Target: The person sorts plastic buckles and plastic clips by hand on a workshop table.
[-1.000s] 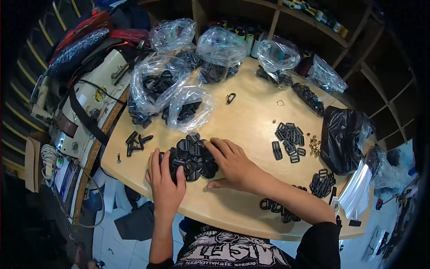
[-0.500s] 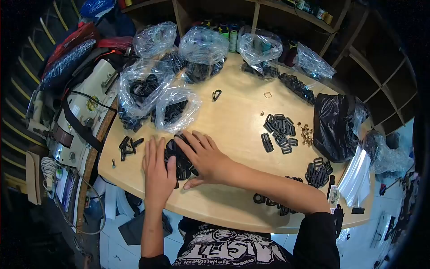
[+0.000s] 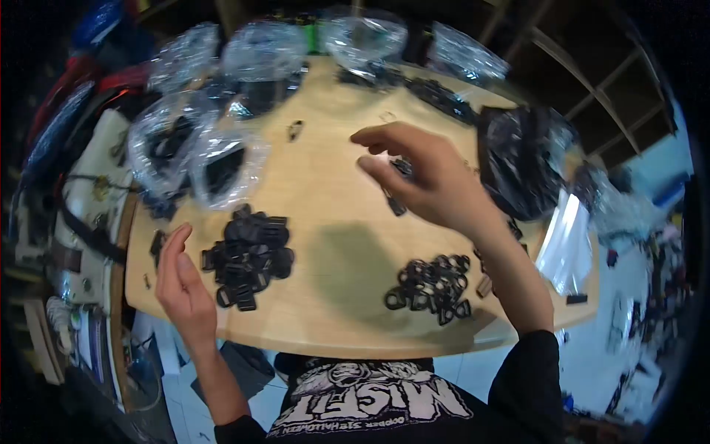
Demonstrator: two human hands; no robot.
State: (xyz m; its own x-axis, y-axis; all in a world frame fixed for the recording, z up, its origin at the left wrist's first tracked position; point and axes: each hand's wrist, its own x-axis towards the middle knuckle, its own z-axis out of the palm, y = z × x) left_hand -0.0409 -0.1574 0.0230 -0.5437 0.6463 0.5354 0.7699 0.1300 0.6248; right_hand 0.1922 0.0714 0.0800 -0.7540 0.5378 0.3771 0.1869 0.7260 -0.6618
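Note:
On the left of the table, a pile of black plastic buckles [image 3: 250, 255] lies heaped. My left hand [image 3: 185, 288] is just left of that pile, apart from it, fingers stretched and nothing in them. Raised over the right half of the table is my right hand [image 3: 433, 174], slightly blurred, its thumb and fingers apart with no object visible between them. Beneath and behind it, black strap sliders [image 3: 398, 206] are partly hidden. Closer to my body, a heap of black ring-shaped plastic pieces [image 3: 429, 287] rests near the front edge.
Clear plastic bags of black parts [image 3: 229, 166] line the back and left of the wooden table [image 3: 325, 177]. A lone snap hook [image 3: 295, 131] lies mid-table. To the right stand a black plastic bag [image 3: 521, 159] and white strips [image 3: 566, 244]; a sewing machine [image 3: 96, 192] is at left.
Both hands have left the buckle pile, uncovering it. My right hand has risen and swung right; my left has shifted left. The whole view has also shifted.

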